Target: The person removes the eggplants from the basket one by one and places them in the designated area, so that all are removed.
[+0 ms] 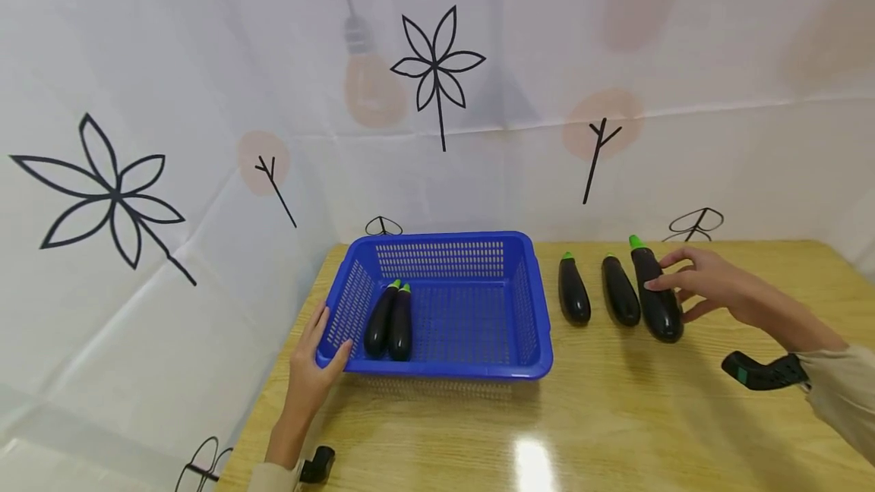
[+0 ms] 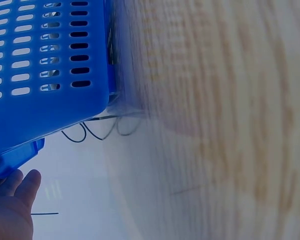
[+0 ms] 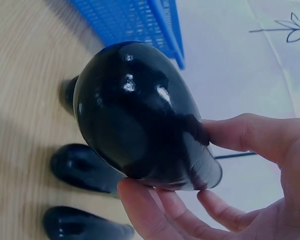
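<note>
The person's right hand (image 1: pixel 718 283) is clamped on a glossy, blackish-purple, long eggplant with a bright green stem end (image 1: pixel 660 313), the thumb on one side and the fingers on the opposite side. This held eggplant is at the right of the scene, well apart from the basket, and the right wrist view shows it raised above the table.

The left hand (image 1: pixel 311 363) is at the near left corner of a blue, rectangular plastic basket with slotted walls (image 1: pixel 444 368); its thumb lies over the near rim and its fingers over the left rim, so the corner is gripped between them.

Inside the basket, in the left part, two similar dark eggplants (image 1: pixel 400 329) lie side by side. Two other dark eggplants (image 1: pixel 574 294) lie between the basket and the held one, on the light yellow wooden table (image 1: pixel 424 439). Behind the table hangs a white cloth with black line flowers (image 1: pixel 478 188). Each wrist carries a small black device (image 1: pixel 762 372), near a beige sleeve (image 1: pixel 837 382)
</note>
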Available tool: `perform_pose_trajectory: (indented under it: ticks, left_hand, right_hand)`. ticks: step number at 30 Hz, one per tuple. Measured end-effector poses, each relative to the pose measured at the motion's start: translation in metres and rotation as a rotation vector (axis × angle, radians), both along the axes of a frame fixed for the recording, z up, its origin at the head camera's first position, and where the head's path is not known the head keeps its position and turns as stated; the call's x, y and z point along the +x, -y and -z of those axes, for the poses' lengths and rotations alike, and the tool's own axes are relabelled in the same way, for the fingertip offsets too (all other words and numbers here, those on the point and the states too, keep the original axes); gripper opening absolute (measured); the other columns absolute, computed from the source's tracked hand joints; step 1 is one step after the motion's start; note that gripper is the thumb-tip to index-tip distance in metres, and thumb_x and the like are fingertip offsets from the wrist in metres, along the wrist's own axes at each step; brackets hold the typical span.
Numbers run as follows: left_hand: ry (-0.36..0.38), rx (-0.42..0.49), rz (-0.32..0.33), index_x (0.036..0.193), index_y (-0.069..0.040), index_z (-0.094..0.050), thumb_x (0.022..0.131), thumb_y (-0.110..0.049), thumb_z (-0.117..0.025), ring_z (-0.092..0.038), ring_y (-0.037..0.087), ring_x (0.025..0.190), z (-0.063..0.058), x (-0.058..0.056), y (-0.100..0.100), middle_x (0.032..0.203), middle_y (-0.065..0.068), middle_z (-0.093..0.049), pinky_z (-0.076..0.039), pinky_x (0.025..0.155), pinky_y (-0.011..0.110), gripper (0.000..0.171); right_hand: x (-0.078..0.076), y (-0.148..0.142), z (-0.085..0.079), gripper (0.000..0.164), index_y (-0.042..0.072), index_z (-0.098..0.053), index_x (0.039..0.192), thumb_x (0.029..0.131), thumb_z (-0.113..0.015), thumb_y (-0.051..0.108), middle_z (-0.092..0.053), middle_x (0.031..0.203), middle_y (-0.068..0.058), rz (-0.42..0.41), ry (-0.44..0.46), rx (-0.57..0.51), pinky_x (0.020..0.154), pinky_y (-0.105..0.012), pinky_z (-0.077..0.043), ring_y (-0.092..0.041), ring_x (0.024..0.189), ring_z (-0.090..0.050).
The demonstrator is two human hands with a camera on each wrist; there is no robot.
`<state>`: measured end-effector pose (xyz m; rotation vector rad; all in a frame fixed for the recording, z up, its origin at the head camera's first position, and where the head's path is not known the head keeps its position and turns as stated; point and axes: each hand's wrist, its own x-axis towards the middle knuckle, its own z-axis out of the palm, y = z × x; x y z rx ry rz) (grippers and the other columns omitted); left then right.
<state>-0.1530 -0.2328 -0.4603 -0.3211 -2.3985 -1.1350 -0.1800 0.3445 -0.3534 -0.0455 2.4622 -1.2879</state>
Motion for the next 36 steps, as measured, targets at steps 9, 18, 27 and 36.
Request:
perform_pose_trajectory:
  ticks: [9, 18, 27, 36]
  left_hand:
    - [0.013, 0.009, -0.007, 0.146, -0.008, -0.036, 0.085, -0.018, -0.069, -0.034, 0.025, 0.134, -0.001, 0.001, -0.001, 0.152, -0.001, -0.03, -0.035, 0.101, 0.046, 0.07]
    - [-0.006, -0.004, 0.007, 0.145, -0.006, -0.038, 0.085, -0.016, -0.07, -0.037, 0.029, 0.133, -0.001, -0.001, -0.001, 0.151, 0.003, -0.032, -0.038, 0.101, 0.038, 0.069]
    - [-0.038, 0.015, 0.019, 0.144, -0.004, -0.039, 0.082, -0.01, -0.072, -0.038, 0.032, 0.132, -0.001, -0.001, 0.0, 0.15, 0.007, -0.033, -0.03, 0.098, 0.012, 0.07]
    - [-0.027, -0.002, 0.008, 0.145, -0.006, -0.038, 0.085, -0.013, -0.07, -0.039, 0.031, 0.131, 0.0, 0.0, 0.0, 0.15, 0.006, -0.033, -0.034, 0.099, 0.026, 0.068]
  right_hand:
    - [-0.003, -0.016, 0.01, 0.067, -0.015, -0.023, 0.132, 0.094, -0.058, 0.029, -0.047, 0.118, -0.033, 0.002, -0.021, 0.032, 0.072, -0.044, -0.055, -0.035, 0.096, -0.058]
    - [-0.005, -0.035, 0.019, 0.072, -0.018, -0.02, 0.132, 0.094, -0.056, 0.031, -0.051, 0.112, -0.033, 0.041, 0.016, 0.068, 0.072, -0.045, -0.055, -0.034, 0.092, -0.061]
    - [-0.006, -0.047, 0.031, 0.07, -0.019, -0.022, 0.129, 0.093, -0.057, 0.03, -0.056, 0.106, -0.029, 0.044, -0.032, 0.099, 0.07, -0.046, -0.054, -0.031, 0.087, -0.062]
    - [-0.01, -0.061, 0.041, 0.072, -0.024, -0.021, 0.127, 0.094, -0.055, 0.031, -0.049, 0.107, -0.038, 0.059, -0.043, 0.167, 0.068, -0.046, -0.055, -0.036, 0.085, -0.061]
